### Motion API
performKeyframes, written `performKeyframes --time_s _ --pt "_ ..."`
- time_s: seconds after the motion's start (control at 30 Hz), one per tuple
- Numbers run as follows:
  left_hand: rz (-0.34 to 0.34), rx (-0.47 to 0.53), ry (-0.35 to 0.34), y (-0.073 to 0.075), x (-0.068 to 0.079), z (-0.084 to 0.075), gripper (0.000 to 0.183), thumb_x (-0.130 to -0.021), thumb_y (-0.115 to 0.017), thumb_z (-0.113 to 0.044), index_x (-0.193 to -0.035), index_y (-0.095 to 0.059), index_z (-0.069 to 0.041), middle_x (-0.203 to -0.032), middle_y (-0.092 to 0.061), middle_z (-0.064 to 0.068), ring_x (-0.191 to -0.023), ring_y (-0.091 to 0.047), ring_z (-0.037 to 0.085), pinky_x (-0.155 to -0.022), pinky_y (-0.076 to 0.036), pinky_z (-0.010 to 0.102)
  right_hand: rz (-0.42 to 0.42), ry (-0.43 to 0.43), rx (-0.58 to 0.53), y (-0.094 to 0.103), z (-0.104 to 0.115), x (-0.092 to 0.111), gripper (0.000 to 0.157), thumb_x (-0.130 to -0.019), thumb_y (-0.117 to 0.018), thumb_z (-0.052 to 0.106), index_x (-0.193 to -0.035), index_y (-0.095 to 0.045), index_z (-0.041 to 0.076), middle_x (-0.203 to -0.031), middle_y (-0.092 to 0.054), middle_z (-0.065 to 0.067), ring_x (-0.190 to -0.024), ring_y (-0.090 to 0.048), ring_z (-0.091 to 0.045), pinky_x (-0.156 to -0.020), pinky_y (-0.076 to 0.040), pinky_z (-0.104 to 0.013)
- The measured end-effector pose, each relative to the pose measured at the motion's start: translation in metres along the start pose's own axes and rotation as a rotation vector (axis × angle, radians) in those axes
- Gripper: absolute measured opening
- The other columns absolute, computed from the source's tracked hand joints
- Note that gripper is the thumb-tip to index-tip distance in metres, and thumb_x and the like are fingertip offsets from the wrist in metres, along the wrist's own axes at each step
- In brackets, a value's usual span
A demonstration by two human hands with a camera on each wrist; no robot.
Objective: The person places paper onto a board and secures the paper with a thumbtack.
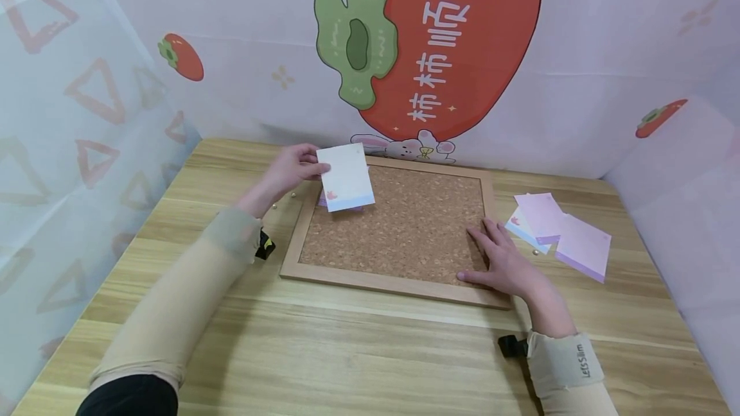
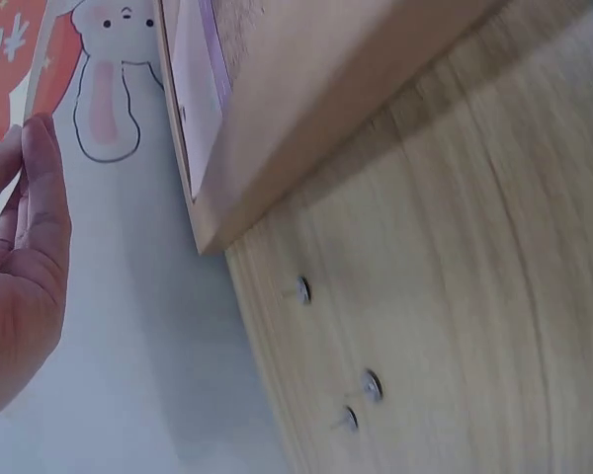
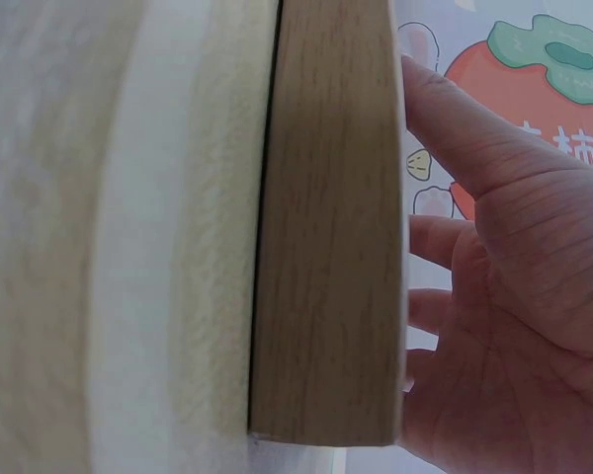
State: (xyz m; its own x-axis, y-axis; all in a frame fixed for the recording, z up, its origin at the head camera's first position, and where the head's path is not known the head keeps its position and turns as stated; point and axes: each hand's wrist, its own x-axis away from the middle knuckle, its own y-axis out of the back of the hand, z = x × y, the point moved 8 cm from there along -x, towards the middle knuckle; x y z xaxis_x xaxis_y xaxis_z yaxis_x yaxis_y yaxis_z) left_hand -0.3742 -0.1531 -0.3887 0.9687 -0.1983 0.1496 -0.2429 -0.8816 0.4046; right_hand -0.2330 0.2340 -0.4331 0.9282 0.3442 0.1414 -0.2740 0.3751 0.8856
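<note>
My left hand (image 1: pixel 297 165) pinches a white note sheet (image 1: pixel 347 178) with a blue lower edge, held up over the left part of a wood-framed cork board (image 1: pixel 405 223). Behind that sheet, a pinkish-purple note (image 2: pixel 200 99) lies on the cork at the board's corner, mostly hidden in the head view. My right hand (image 1: pixel 504 262) rests on the board's right side, fingertips on the frame and thumb over the cork near the lower corner. In the right wrist view the frame's side (image 3: pixel 328 227) stands beside the palm.
Several thumbtacks (image 2: pixel 373 385) lie on the table left of the board, and one tack (image 1: pixel 536 252) lies to the right. Two pink-purple notes (image 1: pixel 585 246) and a blue-edged white note (image 1: pixel 523 230) overlap on the right. A printed backdrop (image 1: pixel 254 37) stands behind the table.
</note>
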Motion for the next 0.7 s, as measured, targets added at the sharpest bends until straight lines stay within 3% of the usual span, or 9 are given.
performKeyframes --time_s 0.13,0.37,0.7 --pt "0.008 -0.006 -0.013 -0.012 -0.006 -0.005 0.031 -0.093 -0.071 -0.015 -0.114 -0.054 0.001 -0.097 -0.067 0.004 -0.077 -0.069 0.007 -0.097 -0.056 0.046 -0.001 -0.002 0.001 0.000 0.000 0.000 0.098 -0.081 -0.078 0.051 -0.153 -0.033 0.002 -0.162 -0.011 -0.034 -0.147 -0.006 -0.061 -0.111 -0.023 -0.076" --pt "0.037 -0.054 -0.021 -0.030 -0.011 -0.015 0.029 -0.093 -0.071 -0.017 -0.111 -0.055 -0.001 -0.104 -0.073 0.014 -0.080 -0.073 0.011 -0.094 -0.058 0.039 0.003 -0.005 -0.007 -0.001 -0.001 0.000 0.098 -0.082 -0.078 0.051 -0.154 -0.033 0.002 -0.163 -0.010 -0.033 -0.147 -0.006 -0.060 -0.111 -0.023 -0.076" --pt "0.061 -0.045 0.016 -0.055 -0.019 -0.023 0.038 -0.093 -0.070 -0.014 -0.125 -0.054 0.001 -0.110 -0.070 0.015 -0.089 -0.075 0.021 -0.088 -0.061 0.037 -0.009 0.004 -0.010 -0.001 -0.002 0.000 0.097 -0.082 -0.078 0.049 -0.153 -0.034 0.002 -0.162 -0.011 -0.033 -0.147 -0.006 -0.060 -0.111 -0.024 -0.076"
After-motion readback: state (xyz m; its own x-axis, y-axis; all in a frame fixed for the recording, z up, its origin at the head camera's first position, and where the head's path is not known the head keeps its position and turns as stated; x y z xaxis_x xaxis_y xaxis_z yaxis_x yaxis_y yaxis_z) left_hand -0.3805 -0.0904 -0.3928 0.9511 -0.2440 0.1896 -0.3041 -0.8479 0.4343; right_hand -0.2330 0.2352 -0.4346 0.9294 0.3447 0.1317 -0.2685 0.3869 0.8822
